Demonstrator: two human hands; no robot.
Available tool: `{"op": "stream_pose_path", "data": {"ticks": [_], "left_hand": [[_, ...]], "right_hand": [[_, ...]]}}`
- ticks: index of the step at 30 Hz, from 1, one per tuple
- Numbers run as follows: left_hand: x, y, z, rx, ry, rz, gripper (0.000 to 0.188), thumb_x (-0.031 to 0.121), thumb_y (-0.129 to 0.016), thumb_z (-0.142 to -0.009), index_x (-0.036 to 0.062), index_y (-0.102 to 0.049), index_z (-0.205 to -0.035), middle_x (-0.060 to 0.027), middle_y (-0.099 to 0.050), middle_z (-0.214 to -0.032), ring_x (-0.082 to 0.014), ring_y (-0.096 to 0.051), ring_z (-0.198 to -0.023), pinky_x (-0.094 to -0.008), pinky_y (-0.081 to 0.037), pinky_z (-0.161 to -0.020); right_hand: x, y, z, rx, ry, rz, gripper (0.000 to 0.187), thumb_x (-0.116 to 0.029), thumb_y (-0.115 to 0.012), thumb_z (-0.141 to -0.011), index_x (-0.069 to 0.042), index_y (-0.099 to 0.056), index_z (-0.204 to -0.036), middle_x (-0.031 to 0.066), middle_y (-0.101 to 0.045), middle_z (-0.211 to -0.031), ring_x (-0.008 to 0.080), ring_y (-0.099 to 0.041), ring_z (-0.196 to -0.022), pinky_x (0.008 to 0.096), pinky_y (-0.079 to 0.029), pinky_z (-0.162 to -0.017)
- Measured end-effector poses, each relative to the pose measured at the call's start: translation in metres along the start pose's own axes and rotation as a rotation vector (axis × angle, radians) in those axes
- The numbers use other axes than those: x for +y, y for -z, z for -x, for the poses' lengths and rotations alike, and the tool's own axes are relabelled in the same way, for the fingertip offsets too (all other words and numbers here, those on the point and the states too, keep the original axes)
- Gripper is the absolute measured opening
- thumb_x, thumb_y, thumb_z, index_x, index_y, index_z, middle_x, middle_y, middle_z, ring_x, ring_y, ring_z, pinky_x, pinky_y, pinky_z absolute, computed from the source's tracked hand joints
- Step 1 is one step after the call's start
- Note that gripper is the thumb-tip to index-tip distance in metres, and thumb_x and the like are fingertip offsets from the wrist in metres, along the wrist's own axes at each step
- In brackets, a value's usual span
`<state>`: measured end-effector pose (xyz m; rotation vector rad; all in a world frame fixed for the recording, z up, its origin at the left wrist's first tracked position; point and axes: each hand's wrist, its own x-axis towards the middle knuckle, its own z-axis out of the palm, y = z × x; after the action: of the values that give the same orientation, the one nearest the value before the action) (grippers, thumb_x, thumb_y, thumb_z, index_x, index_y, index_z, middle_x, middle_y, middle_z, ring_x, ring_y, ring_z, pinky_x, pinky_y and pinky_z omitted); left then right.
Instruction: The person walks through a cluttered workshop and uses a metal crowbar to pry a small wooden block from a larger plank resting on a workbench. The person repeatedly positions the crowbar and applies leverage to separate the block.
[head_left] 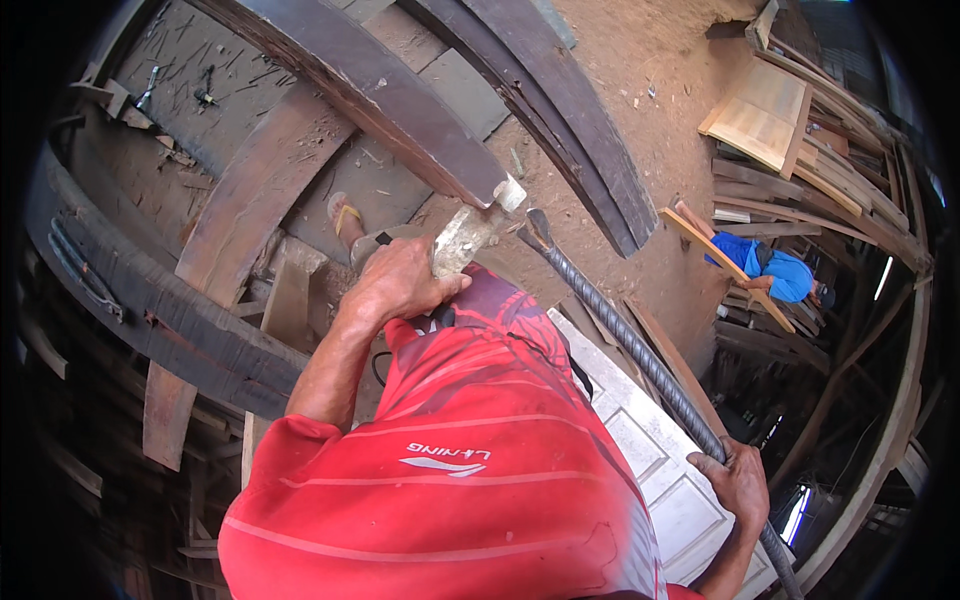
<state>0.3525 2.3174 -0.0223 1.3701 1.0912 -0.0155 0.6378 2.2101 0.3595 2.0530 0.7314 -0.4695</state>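
My left hand [400,282] is closed round a short, rough block of pale wood [462,238]. The block's far end touches, or lies very close to, the lower end of a thick dark timber [400,110]. In my right hand [738,486], low on the right, is a long ribbed steel pry bar [640,345]. The bar slants up and left to a flattened, notched tip [537,228], just right of the block. Its lower end runs past my hand toward the bottom edge.
A second dark timber [560,110] lies alongside. A curved dark beam [170,330] and a brown plank [265,190] are at left. A white panelled door [650,450] stands near my right arm. Far right, a person in blue [775,270] carries a board by stacked lumber [770,110].
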Motion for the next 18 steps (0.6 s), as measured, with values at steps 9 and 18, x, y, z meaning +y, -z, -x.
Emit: {"op": "stream_pose_path", "data": {"ticks": [9,18], "left_hand": [[0.002,-0.004,0.002,0.012,0.020,-0.017,0.056,0.049,-0.075,-0.084,-0.0018,-0.064,-0.103,-0.0200,-0.071,-0.080,-0.0379,-0.070,-0.088,-0.0466,-0.052,-0.086],[-0.005,-0.002,-0.002,0.023,-0.031,-0.031,0.070,0.056,-0.072,-0.081,-0.0029,-0.064,-0.117,-0.0255,-0.073,-0.092,-0.0431,-0.069,-0.094,-0.0503,-0.052,-0.087]], "right_hand": [[0.004,-0.017,0.002,0.053,0.064,-0.021,0.055,-0.049,-0.082,-0.079,0.004,-0.067,-0.089,0.0236,-0.061,-0.067,0.0409,-0.063,-0.069,0.0484,-0.049,-0.074],[-0.001,-0.023,0.004,-0.001,0.073,-0.025,0.054,-0.047,-0.082,-0.081,0.004,-0.065,-0.083,0.0227,-0.058,-0.062,0.0397,-0.059,-0.061,0.0474,-0.048,-0.069]]}}
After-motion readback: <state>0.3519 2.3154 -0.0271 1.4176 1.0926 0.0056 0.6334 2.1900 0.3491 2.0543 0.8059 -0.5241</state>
